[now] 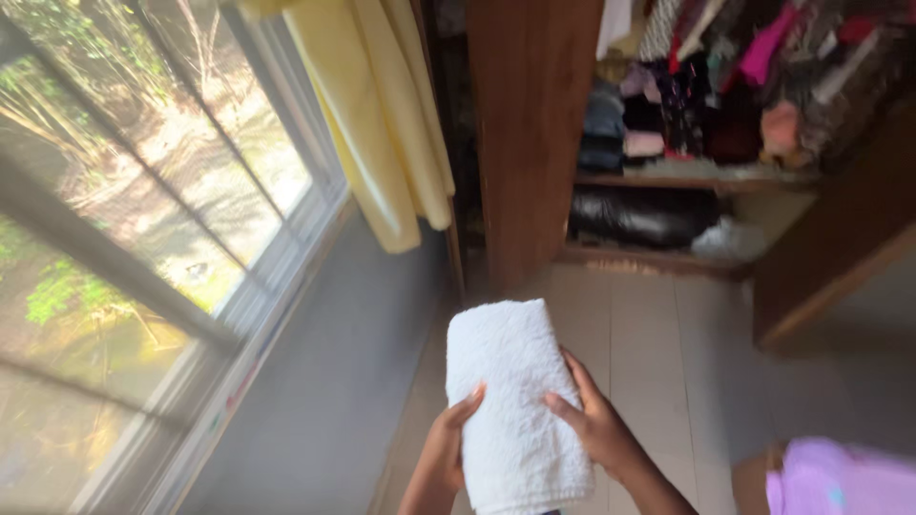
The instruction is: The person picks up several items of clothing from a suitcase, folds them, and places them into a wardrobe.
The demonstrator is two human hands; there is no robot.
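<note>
At the bottom centre of the head view, a folded white terry-cloth towel [513, 405] is held up w/ both hands, above the pale tiled floor [658, 362]. Its long axis runs near-to-far, tilted slightly left at the far end; the rounded fold edge points away, toward the wardrobe. The left hand [445, 453] grips the towel's left side, thumb lying across the top surface, fingers hidden beneath. The right hand [596, 424] clasps the right side, thumb over the top, fingers spread along the edge. Both forearms rise from the bottom edge and angle inward, wrists roughly level.

At bottom right, just beside the right forearm, there's a blurred pink cloth item [840, 477]. To the left runs a grey wall [334, 381] under a large window w/ white frame [143, 238]. Further off hangs a pale yellow curtain [382, 114]. Farthest is a brown wooden wardrobe [530, 133], open, w/ shelves of stacked and hanging multicoloured clothes [706, 86] and a black bag-like bundle [639, 215] below.
</note>
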